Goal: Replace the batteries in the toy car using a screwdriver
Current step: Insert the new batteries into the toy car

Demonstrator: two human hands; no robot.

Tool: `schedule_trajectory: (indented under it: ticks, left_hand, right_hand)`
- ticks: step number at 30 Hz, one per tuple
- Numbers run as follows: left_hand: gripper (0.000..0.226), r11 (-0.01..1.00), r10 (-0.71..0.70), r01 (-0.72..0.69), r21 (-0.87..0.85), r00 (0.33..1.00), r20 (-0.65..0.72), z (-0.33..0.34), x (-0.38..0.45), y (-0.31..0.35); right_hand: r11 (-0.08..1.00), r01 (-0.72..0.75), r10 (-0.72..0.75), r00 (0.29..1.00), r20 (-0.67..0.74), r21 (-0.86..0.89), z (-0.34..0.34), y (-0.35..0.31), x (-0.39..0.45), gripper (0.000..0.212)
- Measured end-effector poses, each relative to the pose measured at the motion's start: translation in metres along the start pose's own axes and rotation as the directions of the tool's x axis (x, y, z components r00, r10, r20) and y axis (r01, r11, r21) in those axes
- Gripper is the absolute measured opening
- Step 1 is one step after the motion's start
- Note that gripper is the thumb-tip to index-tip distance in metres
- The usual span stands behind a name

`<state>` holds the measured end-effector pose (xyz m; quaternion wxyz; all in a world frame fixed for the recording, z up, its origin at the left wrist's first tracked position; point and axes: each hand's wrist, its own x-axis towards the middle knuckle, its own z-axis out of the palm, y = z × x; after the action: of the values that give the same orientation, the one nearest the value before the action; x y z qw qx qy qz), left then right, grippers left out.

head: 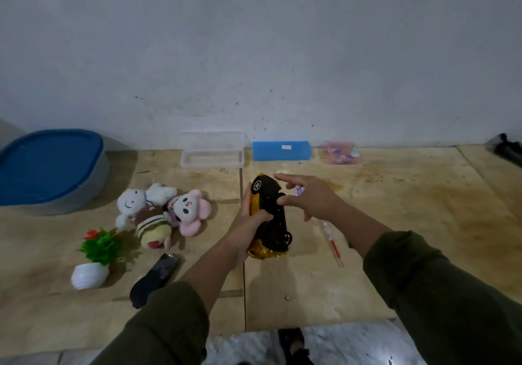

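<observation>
The yellow and black toy car (pixel 271 214) is turned on its side above the wooden table (pixel 395 223), its black underside facing right. My left hand (pixel 248 223) grips its yellow body from the left. My right hand (pixel 308 196) hovers at the underside with fingers spread, the thumb touching the chassis, and a small white and purple battery (pixel 298 190) pinched between its fingers. A screwdriver with a clear and red handle (pixel 333 244) lies on the table just right of the car.
At the back by the wall stand a clear open box (pixel 211 159), a blue case (pixel 282 150) and a pink packet (pixel 340 152). Plush toys (pixel 163 212), a small potted plant (pixel 97 254), a black object (pixel 155 278) and a blue-lidded tub (pixel 50 166) fill the left.
</observation>
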<state>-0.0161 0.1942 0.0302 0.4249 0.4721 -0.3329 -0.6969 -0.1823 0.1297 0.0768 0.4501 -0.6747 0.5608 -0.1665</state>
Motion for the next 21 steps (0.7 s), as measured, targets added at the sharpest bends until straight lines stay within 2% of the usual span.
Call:
schedule_trajectory:
  ticks: [2,6,8,16,18,19,21]
  left_hand:
    - [0.077,0.995,0.037,-0.031,-0.096,0.997,0.06,0.006,0.0,0.01]
    - [0.07,0.986,0.044,-0.032,-0.164,0.997,0.068,0.014,0.004,0.021]
    - [0.068,0.988,0.07,-0.063,-0.138,0.996,0.048,0.017,0.005,0.02]
    - [0.094,0.989,0.102,-0.107,0.105,0.994,0.045,0.033,0.013,0.027]
    - [0.096,0.988,0.094,-0.096,0.122,0.995,0.023,0.037,0.02,0.032]
    - [0.097,0.988,0.09,-0.09,0.126,0.996,0.003,0.041,0.024,0.034]
    - [0.1,0.989,0.082,-0.078,0.125,0.996,-0.026,0.047,0.034,0.037]
  right_hand:
    - [1.0,0.0,0.0,1.0,0.002,0.007,-0.008,-0.004,-0.004,0.058]
    - [0.99,0.019,-0.024,0.999,0.038,0.139,-0.023,-0.017,-0.008,0.059]
    - [0.988,0.019,-0.029,0.998,0.059,0.151,-0.032,-0.024,-0.005,0.059]
    - [0.996,0.078,-0.069,0.984,0.162,-0.052,-0.06,-0.022,0.018,0.059]
    - [0.98,0.1,-0.079,0.989,0.121,-0.174,-0.069,-0.019,0.028,0.058]
    - [0.972,0.093,-0.083,0.995,0.056,-0.218,-0.072,-0.019,0.034,0.056]
    - [0.977,0.082,-0.108,0.987,-0.123,-0.197,-0.075,-0.022,0.048,0.043]
